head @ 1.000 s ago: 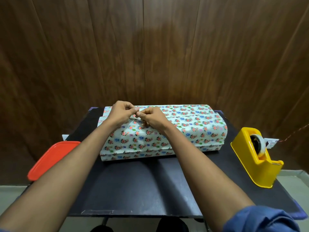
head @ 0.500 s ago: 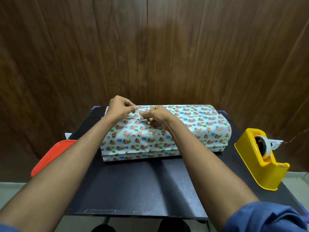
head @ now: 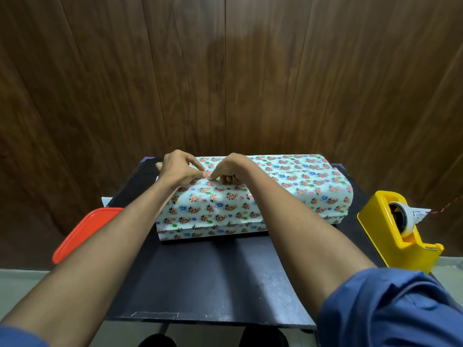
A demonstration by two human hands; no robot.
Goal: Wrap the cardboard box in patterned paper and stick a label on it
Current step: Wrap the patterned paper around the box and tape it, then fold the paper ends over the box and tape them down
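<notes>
Black counter (head: 200, 284) carries the floral-wrapped box (head: 263, 196) at its far middle. Both hands have slid left along its top: left hand (head: 179, 169) and right hand (head: 229, 169) pinching something small at the seam, apparently sealing it.

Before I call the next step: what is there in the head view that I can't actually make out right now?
- Paper seam on the wrapped box: covered by the left hand and right hand, whose fingertips meet there.
- Whether tape or a label sits under those fingers: hidden.
- Box's far side: faces away.
- Orange lid: partly behind the left forearm.
- Writing on the tape dispenser tab: too small.
</notes>
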